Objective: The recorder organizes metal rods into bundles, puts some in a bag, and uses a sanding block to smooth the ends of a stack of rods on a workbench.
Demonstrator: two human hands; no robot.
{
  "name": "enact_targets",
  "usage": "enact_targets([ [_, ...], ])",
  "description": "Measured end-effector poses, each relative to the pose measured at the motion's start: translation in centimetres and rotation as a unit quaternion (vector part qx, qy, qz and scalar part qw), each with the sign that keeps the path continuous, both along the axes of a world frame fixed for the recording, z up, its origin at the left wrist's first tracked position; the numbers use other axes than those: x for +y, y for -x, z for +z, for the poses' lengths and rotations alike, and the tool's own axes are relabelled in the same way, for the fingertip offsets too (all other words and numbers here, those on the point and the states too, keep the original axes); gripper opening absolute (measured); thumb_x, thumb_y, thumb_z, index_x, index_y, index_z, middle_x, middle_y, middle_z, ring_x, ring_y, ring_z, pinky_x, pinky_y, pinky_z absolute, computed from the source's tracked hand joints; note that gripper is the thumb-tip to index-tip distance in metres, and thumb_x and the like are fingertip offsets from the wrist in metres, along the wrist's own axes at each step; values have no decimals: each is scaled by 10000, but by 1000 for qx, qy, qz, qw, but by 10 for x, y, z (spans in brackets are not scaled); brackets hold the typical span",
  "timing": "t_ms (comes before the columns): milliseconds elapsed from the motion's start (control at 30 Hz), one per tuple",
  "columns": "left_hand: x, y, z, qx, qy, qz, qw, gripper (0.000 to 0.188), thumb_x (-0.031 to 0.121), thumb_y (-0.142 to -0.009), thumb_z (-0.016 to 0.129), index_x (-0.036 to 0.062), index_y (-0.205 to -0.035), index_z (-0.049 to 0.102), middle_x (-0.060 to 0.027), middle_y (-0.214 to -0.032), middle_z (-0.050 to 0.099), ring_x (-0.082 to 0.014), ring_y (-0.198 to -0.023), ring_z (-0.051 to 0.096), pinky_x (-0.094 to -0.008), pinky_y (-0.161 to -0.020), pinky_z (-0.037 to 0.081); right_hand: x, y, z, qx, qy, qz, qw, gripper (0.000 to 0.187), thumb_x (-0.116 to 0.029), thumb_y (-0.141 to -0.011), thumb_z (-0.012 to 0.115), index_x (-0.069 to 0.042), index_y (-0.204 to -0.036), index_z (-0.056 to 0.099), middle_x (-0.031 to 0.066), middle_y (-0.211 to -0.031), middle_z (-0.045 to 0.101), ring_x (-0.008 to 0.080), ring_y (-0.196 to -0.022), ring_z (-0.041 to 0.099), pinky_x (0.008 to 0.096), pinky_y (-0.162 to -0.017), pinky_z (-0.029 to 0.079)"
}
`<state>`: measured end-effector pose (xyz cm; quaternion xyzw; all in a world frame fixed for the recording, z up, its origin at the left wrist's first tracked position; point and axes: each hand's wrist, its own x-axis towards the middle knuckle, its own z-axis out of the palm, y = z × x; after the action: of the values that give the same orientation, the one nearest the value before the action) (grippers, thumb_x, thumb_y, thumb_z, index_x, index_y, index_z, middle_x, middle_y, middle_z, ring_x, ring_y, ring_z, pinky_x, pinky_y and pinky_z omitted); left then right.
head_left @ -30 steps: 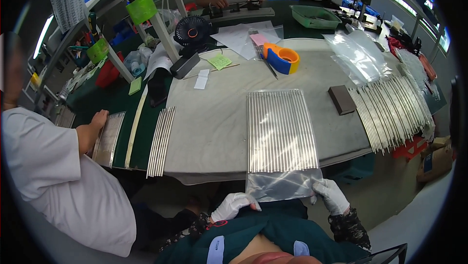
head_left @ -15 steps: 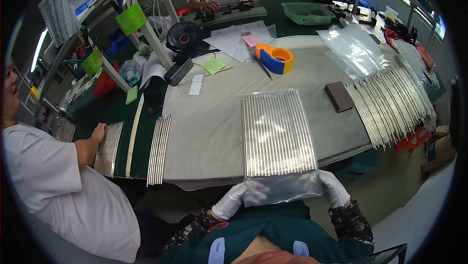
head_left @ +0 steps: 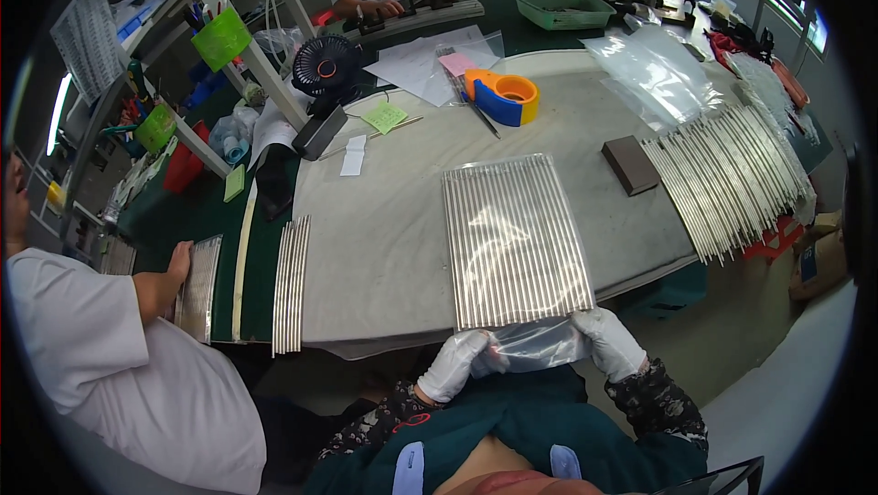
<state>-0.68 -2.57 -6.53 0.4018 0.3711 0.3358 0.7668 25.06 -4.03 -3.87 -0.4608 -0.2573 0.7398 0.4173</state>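
At table edge: clear bag [head_left: 517,248], silver rods side by side.

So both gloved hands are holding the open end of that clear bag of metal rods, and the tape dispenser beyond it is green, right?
Not quite: the tape dispenser is orange and blue, as the head view shows. The rest holds: left hand and right hand, both gloved, grip the open end of the clear bag of metal rods.

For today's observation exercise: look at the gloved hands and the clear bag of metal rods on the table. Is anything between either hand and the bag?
Nothing visible. The left hand and right hand both grip the open end of the clear bag at the table edge, with the metal rods lying inside it beyond the hands.
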Motion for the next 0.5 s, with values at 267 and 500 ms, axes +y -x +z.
enact_targets([
  [267, -7, 9, -5, 66, -126, -34, 989, 442, 400, -978, 431, 26, -826, 611, -68, -752, 629, -144, -682, 586, -256, -623, 457, -6, 4, 6, -153, -28, 42, 987, 299, -243, -915, 574, -53, -685, 575, -26, -616, 515, 71, -561, 479, 231, -516, 381],
  [500, -23, 18, -27, 52, -159, -93, 982, 450, 373, -998, 422, -16, -897, 625, -67, -856, 628, -144, -789, 565, -275, -768, 450, -22, 1, -2, -185, -41, 59, 980, 347, -255, -914, 570, -41, -643, 590, -16, -575, 517, 69, -518, 450, 235, -487, 361],
])
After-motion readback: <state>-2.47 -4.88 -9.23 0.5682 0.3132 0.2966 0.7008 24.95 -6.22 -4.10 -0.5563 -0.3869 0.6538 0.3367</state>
